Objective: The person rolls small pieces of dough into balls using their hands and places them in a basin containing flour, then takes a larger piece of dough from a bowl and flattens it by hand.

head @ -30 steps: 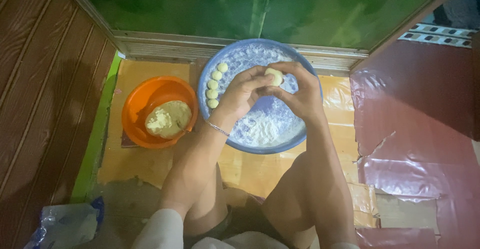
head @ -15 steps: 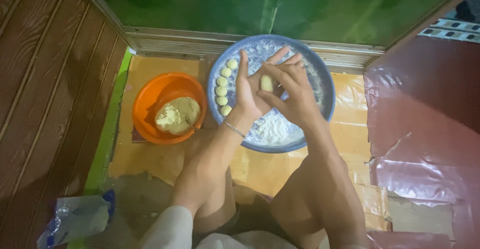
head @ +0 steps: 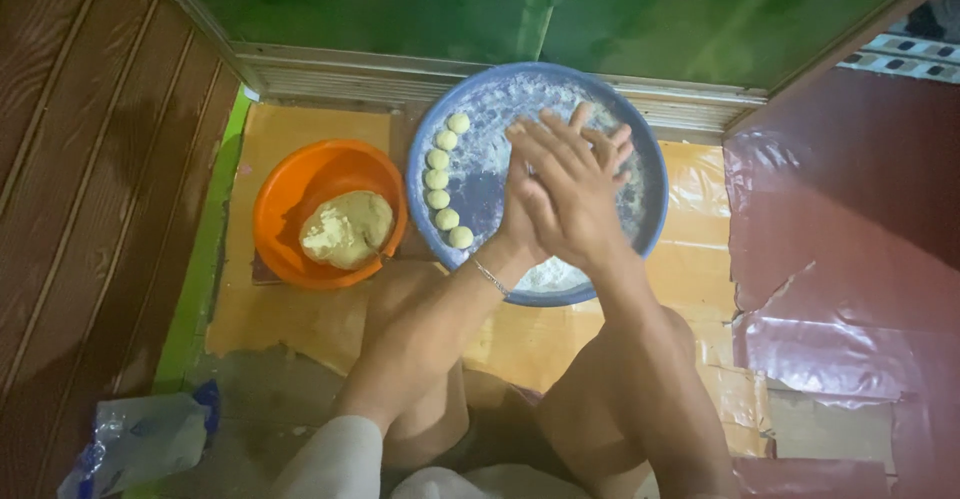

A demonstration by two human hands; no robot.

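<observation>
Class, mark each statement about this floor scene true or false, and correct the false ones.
1. Both hands are pressed palm to palm above the blue tray. True.
2. Six small dough balls lie in a curved row on the tray. True.
3. The orange bowl is empty. False: it holds a lump of dough.
4. The orange bowl sits right of the tray. False: it sits left.
5. A bracelet circles the left wrist. True.

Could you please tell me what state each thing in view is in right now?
Left hand: pressed flat against the right.
Right hand: on top, fingers spread.
Round blue plastic tray: floured, a row of six dough balls.
Orange plastic bowl: holds a dough lump.
Clear plastic bag: crumpled.
</observation>
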